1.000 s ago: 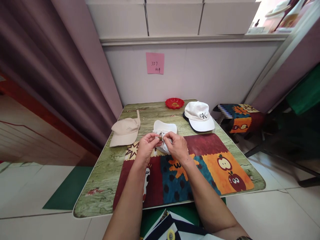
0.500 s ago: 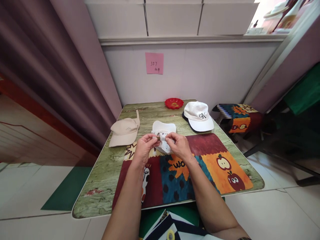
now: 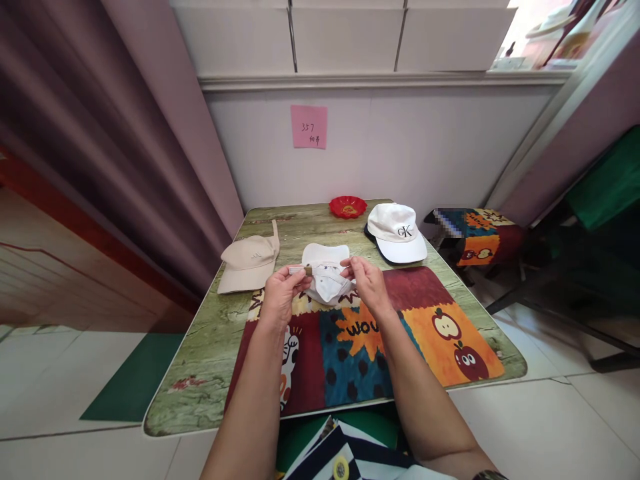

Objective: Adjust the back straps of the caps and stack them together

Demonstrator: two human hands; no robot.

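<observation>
Between my two hands lies a white cap (image 3: 325, 285), upside-down or on its side, its brim pointing away from me. My left hand (image 3: 283, 288) pinches one end of the cap's back strap, where a small brass-coloured buckle (image 3: 309, 271) shows beside the fingertips. On the cap's right side hovers my right hand (image 3: 369, 283), its fingers bent and slightly apart, with nothing visible between them. A beige cap (image 3: 253, 261) with its strap sticking up rests to the left. At the back right, a white cap with black letters (image 3: 397, 232) sits over a dark cap.
A red scalloped dish (image 3: 348, 207) stands at the table's far edge. Under the hands spreads a colourful patterned mat (image 3: 350, 360) on the green wood-look table (image 3: 193, 367). A pink note (image 3: 309, 127) is stuck on the wall. Beyond the right edge stands a covered stool (image 3: 480, 233).
My hands have moved apart from where they met at the strap. The buckle has gone left with my left hand, and more of the cap's crown shows between them.
</observation>
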